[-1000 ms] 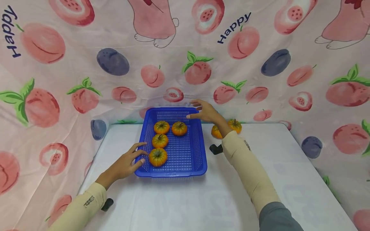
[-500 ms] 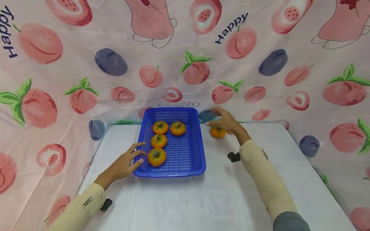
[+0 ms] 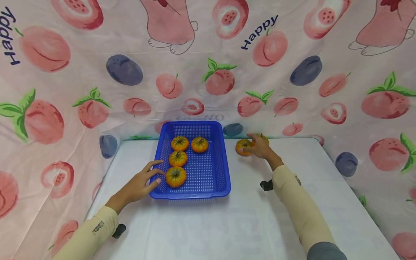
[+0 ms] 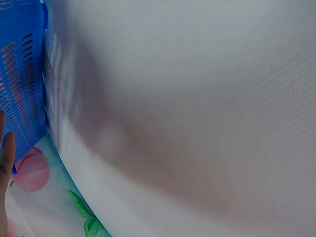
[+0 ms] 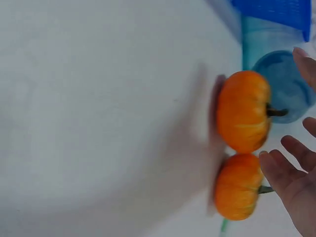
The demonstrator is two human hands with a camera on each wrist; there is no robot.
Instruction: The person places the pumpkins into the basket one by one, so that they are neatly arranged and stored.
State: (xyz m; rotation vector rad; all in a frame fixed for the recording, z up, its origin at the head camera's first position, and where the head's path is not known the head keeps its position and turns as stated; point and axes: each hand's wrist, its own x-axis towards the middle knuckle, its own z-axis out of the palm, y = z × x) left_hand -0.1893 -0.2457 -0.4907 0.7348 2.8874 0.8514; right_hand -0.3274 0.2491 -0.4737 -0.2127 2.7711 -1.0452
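Note:
A blue plastic basket [image 3: 208, 189] stands on the white table. Several small orange pumpkins [image 3: 176, 177] lie inside it, mostly along its left side. My left hand [image 3: 138, 186] is at the basket's left rim, fingers spread and holding nothing; whether they touch the rim is unclear. My right hand [image 3: 260, 147] hovers over two more pumpkins to the right of the basket. The nearer one, a ribbed orange pumpkin [image 5: 244, 111], lies beside a second pumpkin [image 5: 238, 187]. In the right wrist view the fingers are spread above them, gripping neither.
The white table [image 3: 201, 231] meets a fruit-printed cloth [image 3: 195, 72] that hangs behind and at both sides. Small black devices, one a black camera [image 3: 266, 185], sit at the wrists.
My right hand has moved right, from above the basket's back right corner to the two pumpkins outside, and has lowered. My left hand and the basket's pumpkins have stayed in place.

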